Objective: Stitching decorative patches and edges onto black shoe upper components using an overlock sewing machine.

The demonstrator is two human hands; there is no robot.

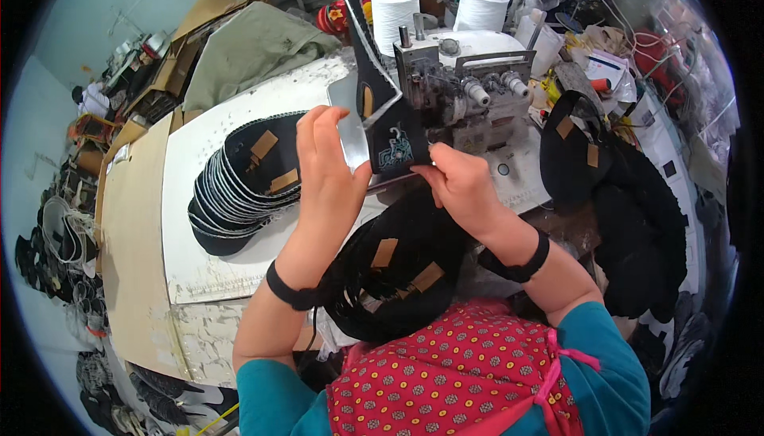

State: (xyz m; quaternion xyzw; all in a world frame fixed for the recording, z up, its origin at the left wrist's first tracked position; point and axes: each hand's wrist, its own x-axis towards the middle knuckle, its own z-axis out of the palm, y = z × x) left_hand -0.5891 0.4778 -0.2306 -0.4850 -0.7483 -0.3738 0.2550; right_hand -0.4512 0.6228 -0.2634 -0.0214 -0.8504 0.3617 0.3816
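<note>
A black shoe upper (398, 149) with a teal embroidered motif and a pale stitched edge stands at the front left of the sewing machine (469, 82). Its long strip rises up and away from me. My right hand (461, 181) pinches its lower right edge between thumb and fingers. On the other side, my left hand (322, 169) is open, fingers stretched upward, its thumb by the upper's lower left edge. A bundle of black uppers (422, 237) with tan tabs lies below my hands, against my lap. Left of my left hand sits a nested stack of uppers with white edges (231, 189).
Two white thread cones (395, 14) (482, 6) stand behind the machine. More black uppers (637, 213) hang in a long pile at the right. The white tabletop (191, 269) adjoins a tan board (131, 245) at left. A grey-green cloth (251, 58) covers something at the far left.
</note>
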